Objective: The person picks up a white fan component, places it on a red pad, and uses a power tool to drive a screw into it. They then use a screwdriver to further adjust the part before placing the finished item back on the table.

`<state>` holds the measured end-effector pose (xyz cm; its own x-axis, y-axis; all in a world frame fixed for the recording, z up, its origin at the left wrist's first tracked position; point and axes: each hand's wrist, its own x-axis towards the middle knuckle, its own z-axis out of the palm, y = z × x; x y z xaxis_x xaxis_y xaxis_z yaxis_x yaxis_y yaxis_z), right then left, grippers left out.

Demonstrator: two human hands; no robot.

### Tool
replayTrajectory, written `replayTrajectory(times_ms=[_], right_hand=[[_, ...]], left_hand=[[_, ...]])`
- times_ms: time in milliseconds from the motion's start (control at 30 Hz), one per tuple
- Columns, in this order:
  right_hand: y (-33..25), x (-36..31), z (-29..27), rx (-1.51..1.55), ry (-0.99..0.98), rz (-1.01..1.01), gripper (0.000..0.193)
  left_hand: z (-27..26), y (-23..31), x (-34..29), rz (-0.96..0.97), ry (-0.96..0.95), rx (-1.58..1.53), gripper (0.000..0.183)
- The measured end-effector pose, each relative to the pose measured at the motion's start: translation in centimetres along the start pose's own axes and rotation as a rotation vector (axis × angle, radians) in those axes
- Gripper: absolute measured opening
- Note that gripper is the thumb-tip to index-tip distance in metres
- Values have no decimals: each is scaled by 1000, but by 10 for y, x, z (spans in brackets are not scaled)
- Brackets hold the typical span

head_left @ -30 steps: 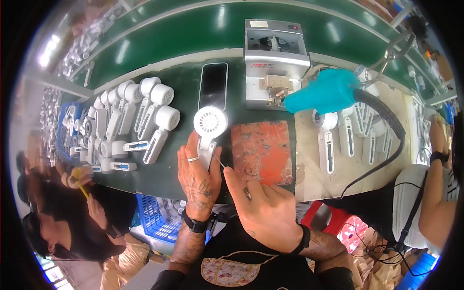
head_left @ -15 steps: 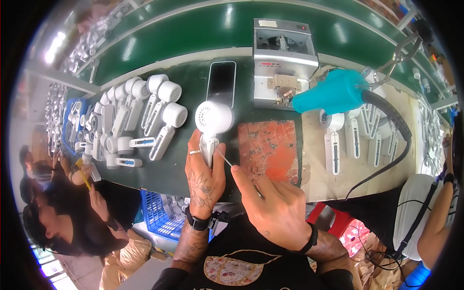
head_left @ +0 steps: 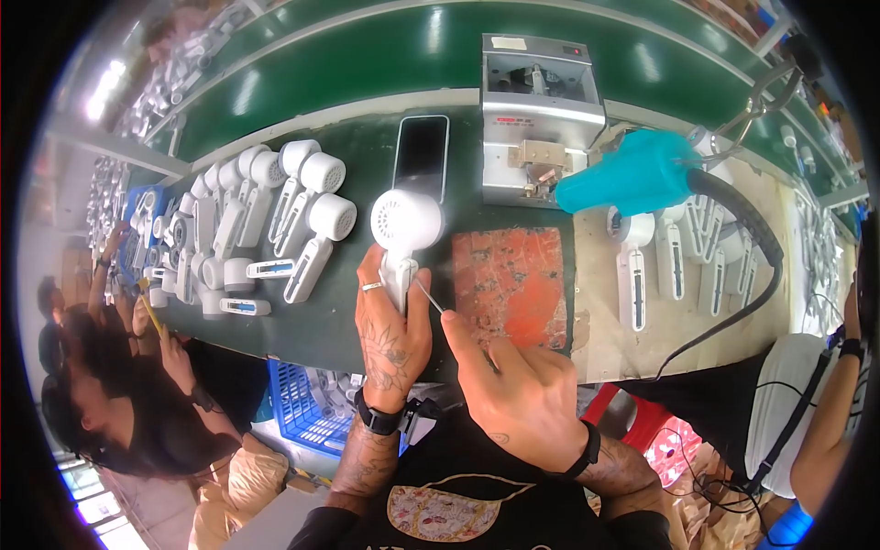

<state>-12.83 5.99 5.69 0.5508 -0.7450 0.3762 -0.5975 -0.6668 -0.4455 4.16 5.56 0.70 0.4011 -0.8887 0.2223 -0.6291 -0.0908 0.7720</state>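
Note:
In my left hand a white handheld fan stands with its round vented head away from me, fingers closed around the handle. A pinch of my right hand holds a thin pointed metal tool. Its tip comes close to the handle beside my left thumb; whether it touches, I cannot tell. Most of the tool is hidden in the fist. More white fans lie in a cluster to the left, their long handles showing dark and blue slots.
A phone lies beyond the held fan. Right of it are a grey metal machine, a worn red mat and a hanging teal tool with a black cable. More fans rest on the right. A blue basket sits below; a co-worker works at left.
Both my hands and the held fan are nearly still, with only a slight shift of the left hand. At left, the co-worker's hands and yellow tool have moved a little.

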Motion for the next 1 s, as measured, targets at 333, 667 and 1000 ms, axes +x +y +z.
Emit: replayTrajectory(times_ms=[333, 667, 1000], right_hand=[[0, 0, -1, 24, 8, -27, 56], [-4, 3, -2, -18, -37, -2, 56], [-1, 3, -4, 11, -34, -15, 55]], left_hand=[[-1, -2, 2, 1, 2, 1, 50], [2, -3, 2, 54, 32, 44, 51], [-1, 3, 5, 32, 16, 26, 51]])
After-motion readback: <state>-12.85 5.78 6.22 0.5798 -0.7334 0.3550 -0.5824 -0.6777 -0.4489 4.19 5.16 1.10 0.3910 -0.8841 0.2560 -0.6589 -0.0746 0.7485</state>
